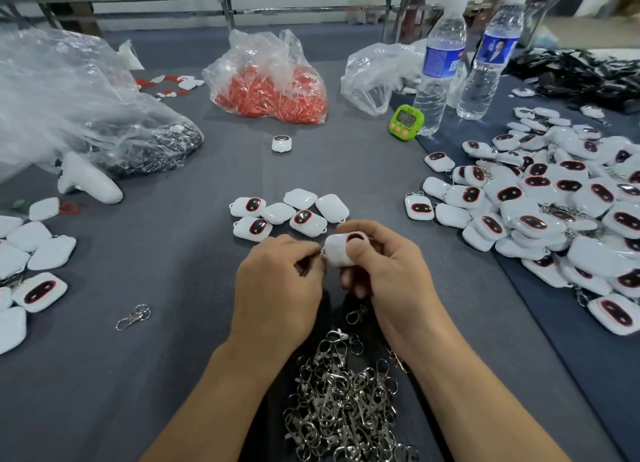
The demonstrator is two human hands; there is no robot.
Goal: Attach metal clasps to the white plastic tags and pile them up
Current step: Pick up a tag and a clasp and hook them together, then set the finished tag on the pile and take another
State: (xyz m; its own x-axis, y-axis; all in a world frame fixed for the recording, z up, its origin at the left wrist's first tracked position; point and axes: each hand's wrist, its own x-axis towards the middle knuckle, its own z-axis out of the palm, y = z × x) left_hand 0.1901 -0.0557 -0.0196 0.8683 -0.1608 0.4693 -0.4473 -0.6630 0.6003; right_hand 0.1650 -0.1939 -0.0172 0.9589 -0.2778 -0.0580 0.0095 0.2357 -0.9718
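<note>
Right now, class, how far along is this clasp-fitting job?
Done: a big pile of tags lies on the right, several showing clasps. In hand: the right hand holds one tag while the left hand works at its edge. Left: six loose tags ahead and a heap of clasps.

Two hands meet over a grey table (pixel 346 170). The right hand (pixel 388 271) holds a white tag (pixel 337 250). The left hand (pixel 277 288) pinches something tiny at the tag's edge. A heap of metal clasps (pixel 346 409) lies between the arms. A big pile of tags (pixel 554 212) sits on the right
</note>
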